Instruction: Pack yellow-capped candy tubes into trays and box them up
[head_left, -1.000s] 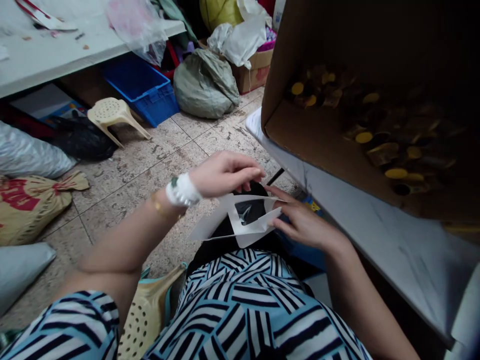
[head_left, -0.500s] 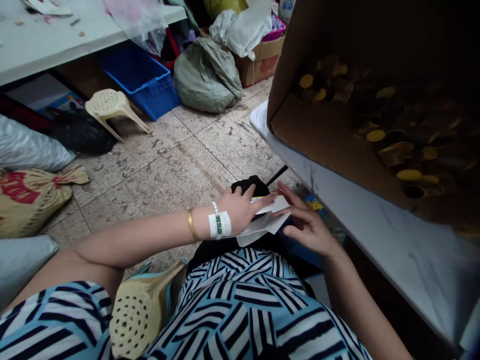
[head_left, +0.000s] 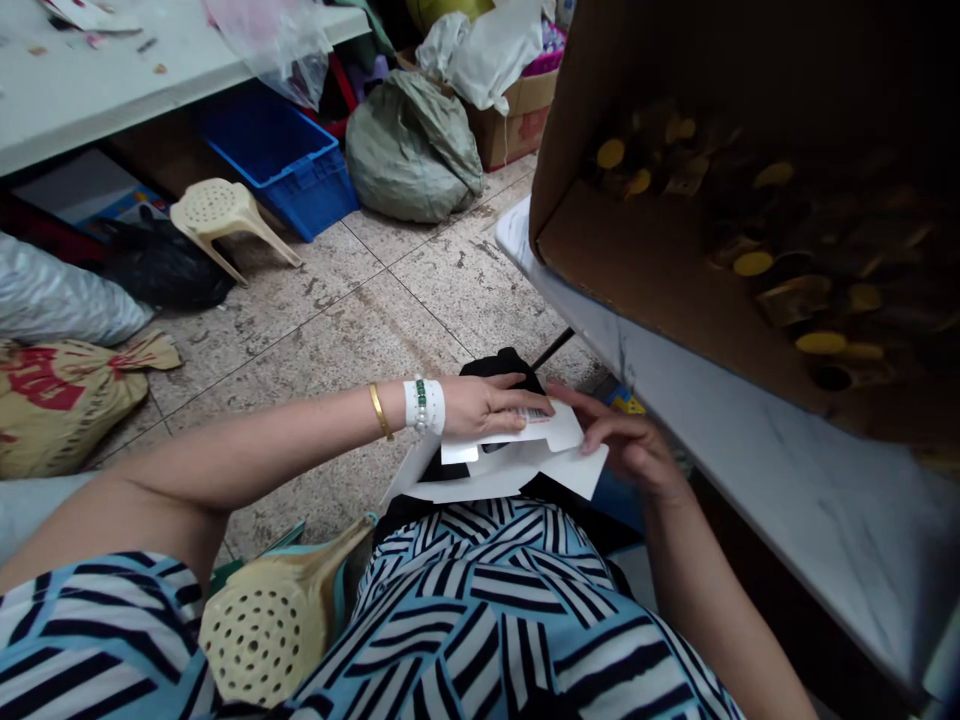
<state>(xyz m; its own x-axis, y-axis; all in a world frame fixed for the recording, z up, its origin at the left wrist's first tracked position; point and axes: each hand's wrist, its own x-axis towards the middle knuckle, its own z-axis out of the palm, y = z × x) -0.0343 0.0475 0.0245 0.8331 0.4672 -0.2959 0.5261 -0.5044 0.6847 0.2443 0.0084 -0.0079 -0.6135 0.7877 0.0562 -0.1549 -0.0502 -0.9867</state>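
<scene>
Head view: clock directions taken from the white card [head_left: 512,483], which lies over the black-clad lap [head_left: 501,364], folded, with cut-outs and loose panels.
Left hand [head_left: 484,405]: at 11 o'clock, palm down, fingers extended along the upper panel, beside a printed patch [head_left: 535,414].
Right hand [head_left: 636,442]: at 3 o'clock, fingers bent at the card's end; whether it pinches the panel, cannot tell.
Crease risk: flat pressure from the left hand could fold the upper panel off its line, since the lap probably gives little firm backing.
Tear risk: the narrow strips around the cut-outs look weakest; uneven pulling between the hands could split them.
Slip risk: the lower panel's 7 o'clock side has no hand on it; a shift of the lap might let it slide.
Counter [head_left: 595,345]: edge at 2 o'clock, carrying a carton [head_left: 613,252]; a wide right elbow swing could knock it.
</scene>
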